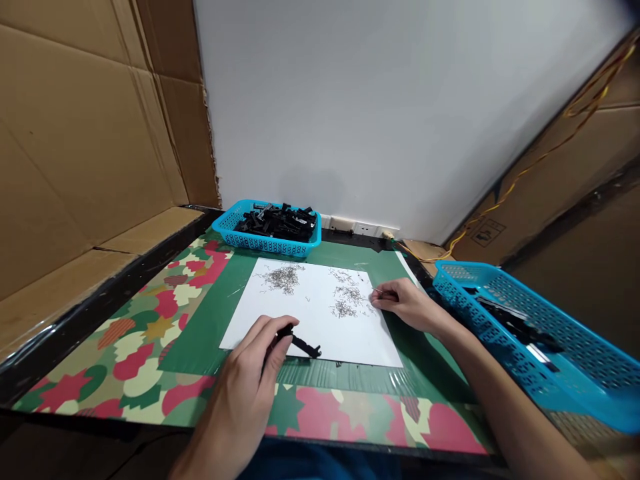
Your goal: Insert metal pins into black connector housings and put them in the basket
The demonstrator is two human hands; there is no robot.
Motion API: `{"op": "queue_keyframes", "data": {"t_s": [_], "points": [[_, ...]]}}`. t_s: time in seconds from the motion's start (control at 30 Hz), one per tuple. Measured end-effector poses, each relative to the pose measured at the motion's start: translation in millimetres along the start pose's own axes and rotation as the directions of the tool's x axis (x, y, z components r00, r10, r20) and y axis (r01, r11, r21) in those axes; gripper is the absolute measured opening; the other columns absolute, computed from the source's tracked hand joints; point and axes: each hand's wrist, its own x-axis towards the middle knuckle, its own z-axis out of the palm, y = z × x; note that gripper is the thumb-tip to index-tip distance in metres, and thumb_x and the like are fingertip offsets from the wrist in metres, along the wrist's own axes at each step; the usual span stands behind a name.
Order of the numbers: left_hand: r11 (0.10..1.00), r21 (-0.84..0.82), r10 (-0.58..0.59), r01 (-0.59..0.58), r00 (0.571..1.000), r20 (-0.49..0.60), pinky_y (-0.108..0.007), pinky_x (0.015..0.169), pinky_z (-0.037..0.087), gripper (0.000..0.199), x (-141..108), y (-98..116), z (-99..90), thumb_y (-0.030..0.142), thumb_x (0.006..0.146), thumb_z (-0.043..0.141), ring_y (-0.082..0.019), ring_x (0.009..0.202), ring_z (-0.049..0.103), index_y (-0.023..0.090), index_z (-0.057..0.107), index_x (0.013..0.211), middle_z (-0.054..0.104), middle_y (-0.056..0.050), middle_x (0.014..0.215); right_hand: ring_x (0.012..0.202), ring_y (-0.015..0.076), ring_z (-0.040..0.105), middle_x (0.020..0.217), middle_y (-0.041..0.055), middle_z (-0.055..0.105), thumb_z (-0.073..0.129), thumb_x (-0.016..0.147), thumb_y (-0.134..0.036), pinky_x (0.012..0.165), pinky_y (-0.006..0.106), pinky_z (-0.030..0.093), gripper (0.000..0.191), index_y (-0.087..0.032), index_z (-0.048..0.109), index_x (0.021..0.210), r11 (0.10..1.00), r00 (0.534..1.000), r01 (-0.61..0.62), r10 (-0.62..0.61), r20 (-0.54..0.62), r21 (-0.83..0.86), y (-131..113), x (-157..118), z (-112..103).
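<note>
My left hand (257, 360) is closed around a slim black plastic part (303, 345), holding it over the near edge of a white sheet (270, 320). The part's far end, with a small hook shape, points right; the rest is hidden by my fingers. At the sheet's right edge, my right hand (405, 303) pinches a thin metal piece (379, 291) whose kind is too small to tell. Beside those fingertips lies a scattered pile of tiny metal pieces (346, 301). Another pile of tiny metal pieces (283, 279) lies on the sheet's far left.
A blue basket (273, 248) full of black parts stands at the back. Another blue basket (480, 273), holding fewer black parts, is at the right beside my forearm. A green mat (200, 347) lies under the sheet. Cardboard (90, 113) walls the left; a yellow cable (510, 190) runs along the right.
</note>
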Motion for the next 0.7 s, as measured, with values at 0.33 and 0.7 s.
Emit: {"op": "queue_keyframes", "data": {"t_s": [0.33,0.7], "points": [[0.99,-0.117,-0.071,0.073,0.997,0.025,-0.029,0.078,0.053,0.034,-0.6,2.1,-3.2,0.046,0.11,0.047,-0.019,0.083,0.065,0.028,0.068,0.129,0.069,-0.005,0.105,0.066,0.0161,0.049,0.073,0.0022,0.063,0.071,0.09,-0.049,0.064,0.03,0.037,0.036,-0.015,0.077,0.094,1.0,1.0,0.014,-0.014,0.001,0.019,-2.3,-0.7,-3.1],[0.99,-0.122,-0.066,0.073,0.996,0.064,-0.031,0.078,0.05,0.034,0.4,0.4,-2.5,0.046,0.111,0.043,-0.021,0.085,0.062,0.029,0.068,0.127,0.067,-0.005,0.107,0.059,0.014,0.041,0.061,-0.0012,0.055,0.076,0.086,-0.049,0.059,0.03,0.035,0.034,-0.015,0.081,0.088,0.998,0.999,0.045,-0.045,-0.008,0.045,-5.1,-1.1,-1.2]]}}
